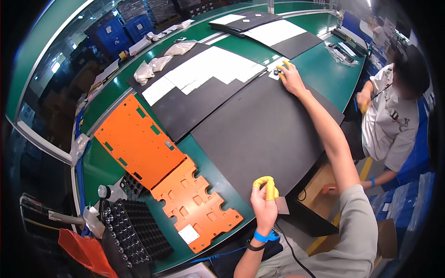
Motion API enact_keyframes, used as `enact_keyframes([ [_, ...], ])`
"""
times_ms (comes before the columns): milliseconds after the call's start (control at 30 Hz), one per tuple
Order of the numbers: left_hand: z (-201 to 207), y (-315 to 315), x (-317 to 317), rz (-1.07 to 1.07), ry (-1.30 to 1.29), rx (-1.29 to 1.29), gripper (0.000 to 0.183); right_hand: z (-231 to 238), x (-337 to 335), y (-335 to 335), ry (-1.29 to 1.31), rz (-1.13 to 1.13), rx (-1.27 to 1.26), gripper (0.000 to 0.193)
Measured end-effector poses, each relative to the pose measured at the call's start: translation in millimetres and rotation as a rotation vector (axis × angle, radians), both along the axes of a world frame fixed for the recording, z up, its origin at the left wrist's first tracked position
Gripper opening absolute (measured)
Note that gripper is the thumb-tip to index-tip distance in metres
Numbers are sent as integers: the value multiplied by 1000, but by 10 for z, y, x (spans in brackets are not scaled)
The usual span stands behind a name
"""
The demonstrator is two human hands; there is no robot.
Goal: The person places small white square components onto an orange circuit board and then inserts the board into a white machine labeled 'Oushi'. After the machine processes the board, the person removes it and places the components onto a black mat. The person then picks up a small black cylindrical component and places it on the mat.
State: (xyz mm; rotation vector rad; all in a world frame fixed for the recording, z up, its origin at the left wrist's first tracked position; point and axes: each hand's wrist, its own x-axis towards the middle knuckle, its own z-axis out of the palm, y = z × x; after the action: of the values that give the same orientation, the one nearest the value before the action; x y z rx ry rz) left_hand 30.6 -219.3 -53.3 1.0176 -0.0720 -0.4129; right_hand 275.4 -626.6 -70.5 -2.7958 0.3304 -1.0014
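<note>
My left hand (264, 205), with yellow finger covers and a blue wrist strap, is curled closed on a small greyish-brown square plate (282, 205) above the near edge of the black sheet. At full stretch, my right hand (292, 79) is at the far corner of that black sheet (259, 134). Its yellow-covered thumb and finger close around a small black part (278, 72) over a small white piece (273, 74). How firmly they grip it is hard to see. White sheets (218, 69) lie on another black sheet (185, 109) to the left.
Orange panels (139, 139) lie left on the green table (213, 169), beside a black tray of round parts (139, 231). Plastic bags (160, 63) rest on the far black sheet. More black sheets (296, 44) lie at the back. A co-worker (394, 106) is close on the right.
</note>
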Motion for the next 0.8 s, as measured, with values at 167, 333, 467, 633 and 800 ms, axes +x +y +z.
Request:
enact_keyframes([
  [167, 56, 15, -31, -4, -4, 8, 12, -27, 39, -13, 15, 45, -35, 33],
  [333, 37, 24, -30, -13, -12, 26, 12, 84, 32, 70, 20, 92, -24, 28],
  [467, 51, 10, -28, -11, -2, 22, 12, 63, 55, 90, 4, 81, -20, 27],
  [633, 37, 14, -33, -26, -10, -2, 12, 50, 25, 87, -3, -22, -77, 40],
  [800, 11, 8, -21, -5, 68, -54, 14, 280, -114, 503, -293, -4, -160, 54],
])
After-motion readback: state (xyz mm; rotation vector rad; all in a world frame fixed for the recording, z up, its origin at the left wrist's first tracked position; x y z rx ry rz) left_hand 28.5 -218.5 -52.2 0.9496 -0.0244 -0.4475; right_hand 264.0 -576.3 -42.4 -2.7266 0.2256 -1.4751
